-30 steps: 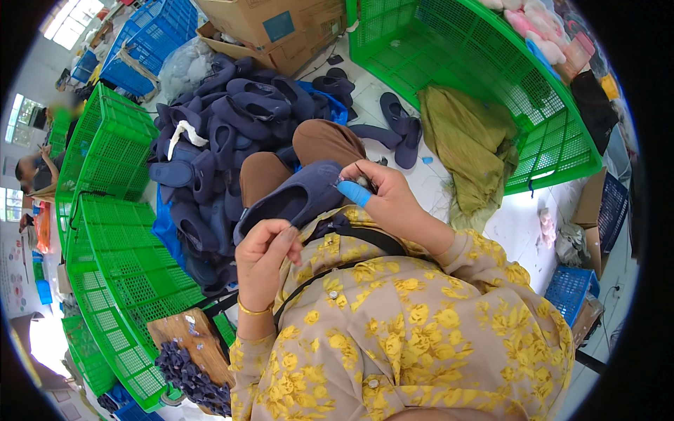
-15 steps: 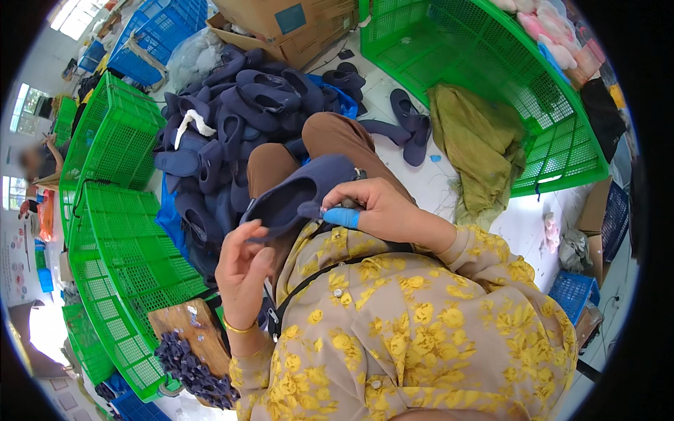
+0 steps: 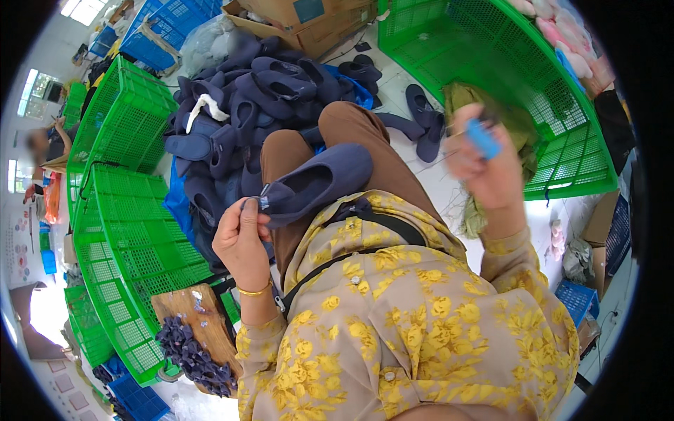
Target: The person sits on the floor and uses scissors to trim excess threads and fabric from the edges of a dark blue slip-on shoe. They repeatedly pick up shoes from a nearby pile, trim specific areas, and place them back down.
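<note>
My left hand [image 3: 242, 238] pinches the heel end of a navy slipper [image 3: 319, 182] that lies across my lap on my brown trousers. My right hand [image 3: 484, 165] is raised to the right, blurred, with fingers closed on a small blue tool [image 3: 483, 137]; a thin thread seems to run from it down toward the slipper. A big pile of navy slippers [image 3: 260, 91] lies on the floor just beyond my knees.
Green plastic crates [image 3: 126, 231] stand at my left; a large green crate [image 3: 519, 77] lies at the upper right with an olive cloth [image 3: 516, 123] beside it. A wooden board [image 3: 200, 319] with small dark purple pieces sits lower left. Cardboard boxes [image 3: 295, 21] stand behind the pile.
My right hand has swung up and away to the right from the slipper with the blue tool. My left hand has kept its grip on the slipper's end.
</note>
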`<state>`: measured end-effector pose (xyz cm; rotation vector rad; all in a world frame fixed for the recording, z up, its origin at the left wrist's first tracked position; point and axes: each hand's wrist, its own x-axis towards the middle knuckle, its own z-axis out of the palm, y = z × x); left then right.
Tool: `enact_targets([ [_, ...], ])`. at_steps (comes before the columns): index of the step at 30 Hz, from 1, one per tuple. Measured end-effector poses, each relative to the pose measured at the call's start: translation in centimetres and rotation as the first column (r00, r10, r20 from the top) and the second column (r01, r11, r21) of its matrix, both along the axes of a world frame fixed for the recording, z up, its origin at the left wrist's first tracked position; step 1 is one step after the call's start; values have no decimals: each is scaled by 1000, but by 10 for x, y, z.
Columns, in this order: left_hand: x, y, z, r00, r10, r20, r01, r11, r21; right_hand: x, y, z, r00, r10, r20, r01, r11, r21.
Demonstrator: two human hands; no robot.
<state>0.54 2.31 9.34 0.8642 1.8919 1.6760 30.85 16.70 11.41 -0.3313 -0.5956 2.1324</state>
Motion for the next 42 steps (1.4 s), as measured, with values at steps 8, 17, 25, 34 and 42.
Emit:
enact_targets([
  [8, -7, -6, -7, 994, 106, -27, -106, 994, 22, 110, 37, 26, 913, -396, 100, 373, 908, 188],
  [17, 29, 11, 13, 978, -163, 134, 157, 986, 53, -4, -9, -16, 567, -418, 709, 56, 879, 473],
  [25, 39, 15, 17, 937, -271, 220, 265, 963, 57, -95, -36, -26, 717, -356, 600, -340, 573, 746],
  [34, 52, 6, 1, 838, -292, -461, 302, 952, -54, -98, -46, -28, 746, -172, 643, -139, 905, 403],
  [42, 50, 23, -2, 697, -431, 573, 393, 898, 198, -104, -50, -26, 836, -5, 549, -134, 968, 212],
])
